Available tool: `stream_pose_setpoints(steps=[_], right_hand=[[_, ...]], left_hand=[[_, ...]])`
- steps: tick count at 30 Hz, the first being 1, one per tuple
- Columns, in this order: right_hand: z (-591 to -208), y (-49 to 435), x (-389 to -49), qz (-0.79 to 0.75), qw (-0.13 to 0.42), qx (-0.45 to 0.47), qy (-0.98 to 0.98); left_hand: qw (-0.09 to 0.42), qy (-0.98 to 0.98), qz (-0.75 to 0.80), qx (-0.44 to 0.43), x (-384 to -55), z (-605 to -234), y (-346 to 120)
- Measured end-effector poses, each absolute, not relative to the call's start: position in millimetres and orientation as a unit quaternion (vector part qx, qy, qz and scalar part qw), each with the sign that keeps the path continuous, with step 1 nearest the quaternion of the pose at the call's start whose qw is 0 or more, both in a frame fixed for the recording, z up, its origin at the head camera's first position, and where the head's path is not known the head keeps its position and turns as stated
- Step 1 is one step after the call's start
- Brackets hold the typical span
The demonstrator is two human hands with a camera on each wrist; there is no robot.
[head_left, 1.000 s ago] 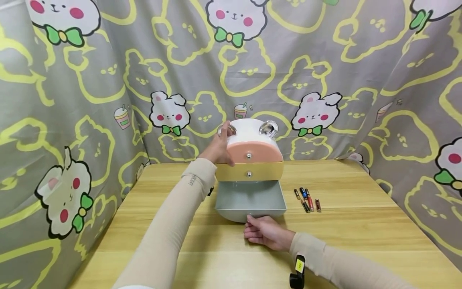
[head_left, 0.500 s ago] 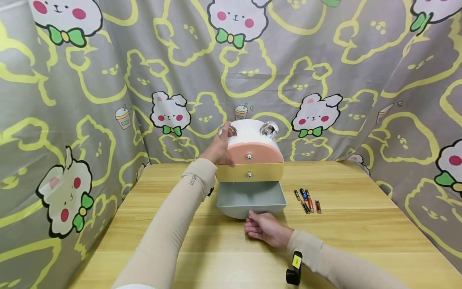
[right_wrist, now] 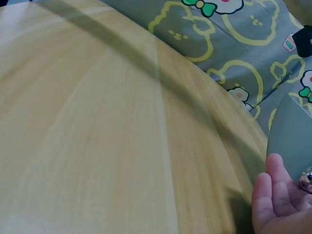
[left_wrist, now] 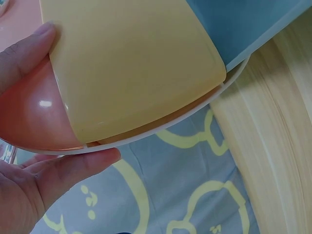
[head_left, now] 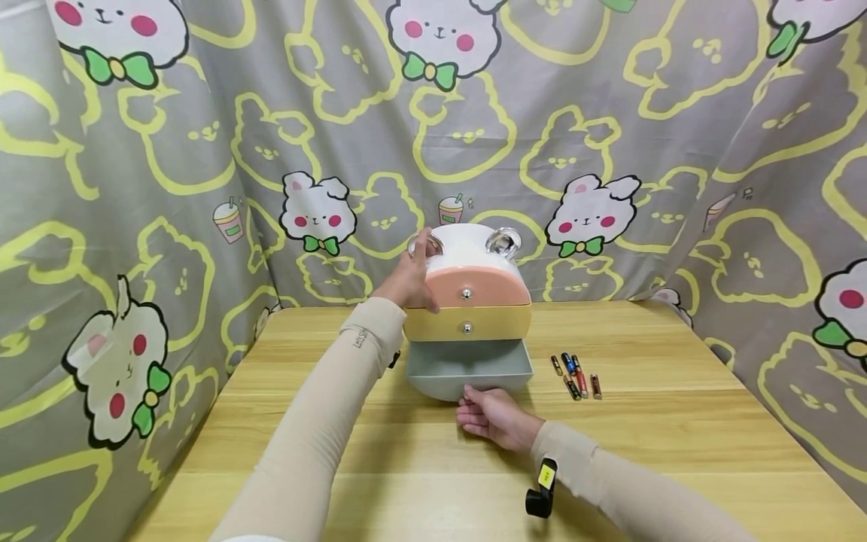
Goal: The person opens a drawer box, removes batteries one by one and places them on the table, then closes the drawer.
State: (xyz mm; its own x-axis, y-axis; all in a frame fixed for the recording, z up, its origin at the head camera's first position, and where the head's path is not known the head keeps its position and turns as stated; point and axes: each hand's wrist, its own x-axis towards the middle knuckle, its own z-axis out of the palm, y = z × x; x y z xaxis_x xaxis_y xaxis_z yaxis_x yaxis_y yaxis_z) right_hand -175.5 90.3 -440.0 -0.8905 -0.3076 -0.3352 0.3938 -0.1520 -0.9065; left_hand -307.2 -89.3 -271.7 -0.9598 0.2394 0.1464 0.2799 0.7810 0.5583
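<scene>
A small desktop drawer cabinet with a white top and two shiny ear-like loops stands on the table. My left hand grips its left side, one digit lying across the front by the pink drawer and the others along the side wall. The pink drawer and the yellow drawer are pushed in. Below them the grey drawer is partly pulled out, and no contents show in its visible part. At its front my right hand holds the small shiny knob, fingers curled, the pinch partly hidden.
Several loose batteries lie on the wooden table, right of the cabinet. A patterned cloth curtain encloses the back and both sides. A black wrist camera hangs from the right sleeve.
The grey drawer has slid part of the way into the cabinet, with my right hand moving forward along with it. My left hand stays in place on the cabinet.
</scene>
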Motion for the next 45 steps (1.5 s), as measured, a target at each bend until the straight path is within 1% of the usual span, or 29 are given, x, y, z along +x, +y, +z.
stream_pose_setpoints(steps=[15,23,32,45], right_hand=[[-444,85,-194,-0.745,0.213,0.035,0.631],[-443,85,-204,-0.742,0.206,0.037,0.637],[-445,85,-215,-0.751,0.197,0.035,0.629],[-444,82,-226,-0.744,0.191,0.044,0.638]], left_hand=[[0.042,-0.947,-0.281,-0.152,-308,-274,-96],[0.051,-0.940,-0.289,-0.176,-309,-274,-96],[0.047,-0.941,-0.283,-0.178,-310,-274,-94],[0.068,-0.939,-0.275,-0.196,-311,-274,-95]])
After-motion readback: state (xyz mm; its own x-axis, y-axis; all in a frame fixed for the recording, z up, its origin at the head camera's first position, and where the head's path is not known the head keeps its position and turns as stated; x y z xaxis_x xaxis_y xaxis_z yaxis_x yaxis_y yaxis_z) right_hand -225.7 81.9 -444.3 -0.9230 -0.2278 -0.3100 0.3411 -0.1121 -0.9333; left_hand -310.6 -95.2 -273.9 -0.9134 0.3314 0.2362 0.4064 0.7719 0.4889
